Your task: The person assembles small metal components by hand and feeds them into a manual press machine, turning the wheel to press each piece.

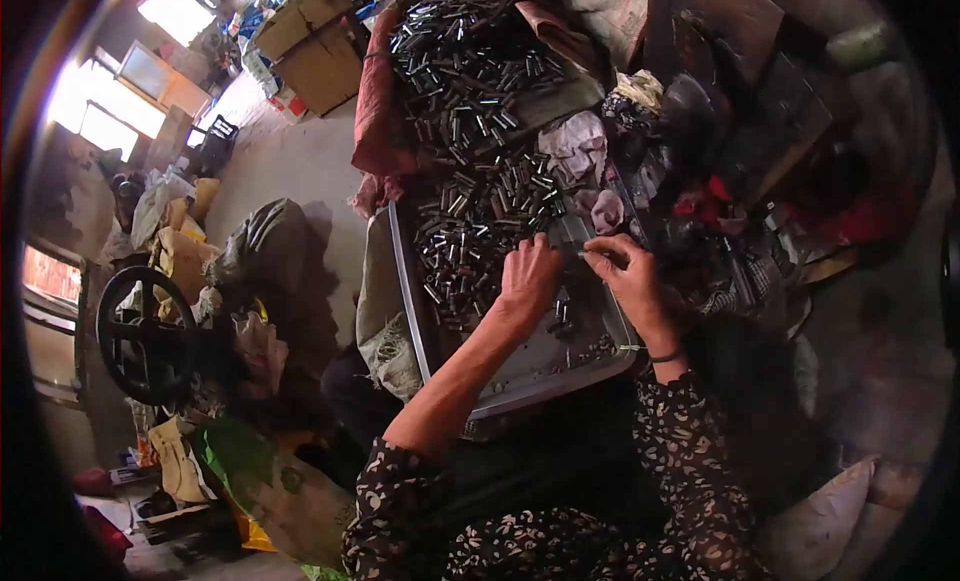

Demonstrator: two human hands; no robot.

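Observation:
Small dark and shiny metal cylinders (pixel 480 221) lie heaped in a grey rectangular tray (pixel 408 306) before me. My left hand (pixel 530 276) is over the near edge of this heap, fingers curled down and closed; whatever is in them is hidden. To its right, above the tray's right side, my right hand (pixel 628 278) has thumb and forefinger pinched together. Something tiny seems to show at those fingertips, too small to name. A few loose cylinders (pixel 561 319) lie on the tray floor below the hands, and small bits (pixel 590 355) are scattered in the near right corner.
Beyond the tray, a reddish sack (pixel 378 111) lies open with more cylinders. Crumpled pale cloths (pixel 575 146) rest at the tray's right edge. A black handwheel (pixel 147 333) stands at left, near bags (pixel 262 246). A cardboard box (pixel 315 56) sits farther back.

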